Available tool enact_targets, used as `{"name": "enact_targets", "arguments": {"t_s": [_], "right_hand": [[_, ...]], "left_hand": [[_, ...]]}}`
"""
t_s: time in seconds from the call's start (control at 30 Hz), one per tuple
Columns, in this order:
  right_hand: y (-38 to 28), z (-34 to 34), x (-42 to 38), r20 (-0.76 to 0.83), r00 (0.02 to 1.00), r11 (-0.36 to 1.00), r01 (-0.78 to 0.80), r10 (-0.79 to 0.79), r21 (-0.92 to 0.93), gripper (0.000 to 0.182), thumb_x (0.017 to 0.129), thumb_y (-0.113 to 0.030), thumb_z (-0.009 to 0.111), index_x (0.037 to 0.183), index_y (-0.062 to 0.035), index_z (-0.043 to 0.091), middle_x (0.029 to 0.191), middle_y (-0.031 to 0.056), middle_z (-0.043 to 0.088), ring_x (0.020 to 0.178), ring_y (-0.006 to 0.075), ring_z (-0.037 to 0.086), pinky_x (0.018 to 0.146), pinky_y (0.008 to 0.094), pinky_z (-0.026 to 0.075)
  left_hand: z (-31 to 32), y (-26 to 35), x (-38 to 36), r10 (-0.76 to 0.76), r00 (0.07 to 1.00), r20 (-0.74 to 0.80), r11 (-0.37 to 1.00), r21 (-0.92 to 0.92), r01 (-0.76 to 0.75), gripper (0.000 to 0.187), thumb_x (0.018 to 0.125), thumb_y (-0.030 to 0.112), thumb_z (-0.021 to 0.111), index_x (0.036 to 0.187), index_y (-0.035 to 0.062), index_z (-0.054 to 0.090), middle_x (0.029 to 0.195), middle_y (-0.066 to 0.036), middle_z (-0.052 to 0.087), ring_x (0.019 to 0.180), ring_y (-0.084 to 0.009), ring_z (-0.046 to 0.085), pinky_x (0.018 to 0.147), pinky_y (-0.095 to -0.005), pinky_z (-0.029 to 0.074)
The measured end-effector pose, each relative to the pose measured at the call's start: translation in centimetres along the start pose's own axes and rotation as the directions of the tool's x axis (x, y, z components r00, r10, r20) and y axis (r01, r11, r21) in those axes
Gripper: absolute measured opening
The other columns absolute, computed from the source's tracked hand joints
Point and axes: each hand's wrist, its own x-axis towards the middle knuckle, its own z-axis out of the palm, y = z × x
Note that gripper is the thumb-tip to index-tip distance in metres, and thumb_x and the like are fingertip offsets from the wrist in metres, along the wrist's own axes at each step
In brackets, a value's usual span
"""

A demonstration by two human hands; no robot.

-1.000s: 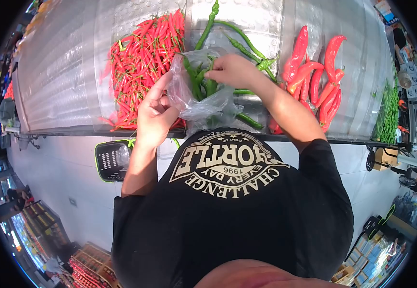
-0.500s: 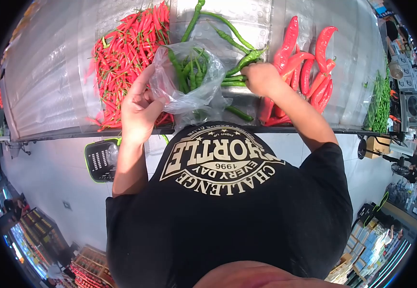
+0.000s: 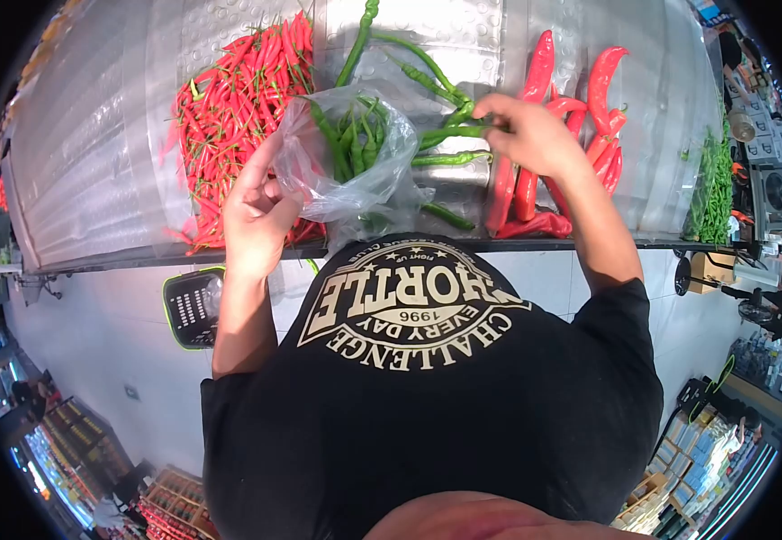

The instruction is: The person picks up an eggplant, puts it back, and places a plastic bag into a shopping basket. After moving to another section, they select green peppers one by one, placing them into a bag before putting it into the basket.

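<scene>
My left hand is closed on the left rim of a clear plastic bag, which gapes upward. Several green chili peppers lie inside it. To the right of the bag, my right hand has its curled fingers around the stem end of a long green chili pepper; the fingers partly hide the grip. Just below, another green pepper points the same way. More long green peppers lie on the metal display beyond the bag.
A heap of small red chilies is left of the bag. Large red peppers lie under and around my right forearm. Thin green chilies sit at the far right. A black basket stands on the floor below the counter edge.
My right hand has moved slightly up and right, and its fingers have loosened. The green peppers beside it have shifted and spread apart. My left hand keeps hold of the bag.
</scene>
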Motion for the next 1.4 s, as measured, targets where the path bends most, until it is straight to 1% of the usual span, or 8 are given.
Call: {"name": "enact_targets", "arguments": {"t_s": [0.2,0.37,0.4,0.6,0.83,0.97,1.17,1.4], "right_hand": [[3.8,-2.6,-2.6,-0.016,0.988,0.612,-0.081,0.151,0.787,0.018,0.096,-0.010,0.053,0.109,-0.0021,0.061,0.086,0.0019,0.063,0.075,0.0054,0.059,0.065,0.0191,0.045],[5.6,-1.5,-5.3,-0.027,0.987,0.245,-0.012,0.157,0.969,0.026,0.095,-0.009,0.051,0.117,0.0014,0.060,0.095,0.0093,0.067,0.078,0.0116,0.063,0.069,0.0213,0.050],[5.6,-1.3,-5.7,-0.035,0.990,0.167,0.012,0.139,0.986,0.026,0.095,-0.009,0.050,0.117,0.0018,0.060,0.095,0.0117,0.067,0.080,0.0150,0.065,0.070,0.0231,0.051],[5.7,-0.9,-6.0,-0.121,0.989,-0.138,0.132,0.081,0.982,0.032,0.094,-0.007,0.047,0.124,0.0027,0.055,0.103,0.0197,0.067,0.090,0.0246,0.068,0.082,0.0304,0.056],[5.1,-0.1,-4.9,-0.261,0.904,0.161,0.217,0.339,0.963,0.032,0.092,-0.001,0.057,0.124,0.0007,0.057,0.100,0.0112,0.067,0.086,0.0148,0.066,0.076,0.0261,0.054],[3.8,-0.3,-3.3,-0.546,0.742,0.655,0.193,0.390,0.730,0.029,0.095,-0.011,0.058,0.121,0.0017,0.058,0.099,0.0080,0.066,0.089,0.0163,0.067,0.076,0.0268,0.054],[1.2,-3.7,-1.5,-0.675,0.637,0.549,0.436,0.371,0.713,0.026,0.097,-0.015,0.055,0.115,0.0042,0.055,0.094,0.0115,0.065,0.084,0.0177,0.066,0.075,0.0293,0.056],[-2.7,-4.1,2.5,-0.583,0.779,0.390,0.475,0.232,0.789,0.025,0.098,-0.017,0.053,0.113,0.0026,0.055,0.096,0.0116,0.065,0.083,0.0195,0.067,0.075,0.0308,0.057]], "left_hand": [[0.7,-0.3,0.3,0.038,0.999,-0.035,0.995,-0.089,-0.041,0.072,0.076,-0.019,0.050,0.144,-0.0006,0.036,0.111,-0.010,0.062,0.090,-0.0088,0.061,0.073,-0.0185,0.046],[0.7,-0.2,0.4,0.050,0.999,0.005,0.992,-0.114,-0.049,0.072,0.076,-0.019,0.050,0.144,-0.0020,0.034,0.119,-0.012,0.059,0.101,-0.0133,0.061,0.086,-0.0260,0.047],[1.1,0.0,0.4,0.034,0.999,-0.015,0.990,-0.136,-0.036,0.071,0.076,-0.018,0.049,0.144,-0.0037,0.034,0.145,-0.012,0.042,0.101,-0.0097,0.058,0.082,-0.0226,0.047],[1.0,0.0,0.5,0.041,0.999,0.010,0.995,-0.094,-0.040,0.071,0.076,-0.016,0.051,0.143,-0.0037,0.035,0.143,-0.011,0.044,0.097,-0.0081,0.057,0.080,-0.0217,0.047],[1.2,-0.3,0.6,0.066,0.998,-0.006,0.991,-0.114,-0.066,0.070,0.075,-0.017,0.051,0.143,-0.0036,0.037,0.142,-0.011,0.045,0.098,-0.0098,0.058,0.080,-0.0232,0.048],[0.5,-0.5,0.6,0.028,0.999,-0.042,0.996,-0.084,-0.032,0.072,0.076,-0.019,0.053,0.144,-0.0023,0.035,0.116,-0.007,0.059,0.096,-0.0107,0.060,0.081,-0.0231,0.048],[0.8,-0.2,0.3,0.033,0.999,0.007,0.993,-0.117,-0.031,0.069,0.077,-0.020,0.052,0.143,-0.0030,0.036,0.113,-0.009,0.063,0.091,-0.0092,0.062,0.079,-0.0211,0.048],[1.1,-0.5,0.1,0.032,1.000,-0.001,0.990,-0.141,-0.031,0.069,0.078,-0.020,0.051,0.143,-0.0023,0.035,0.112,-0.009,0.064,0.092,-0.0091,0.062,0.079,-0.0211,0.048]]}}
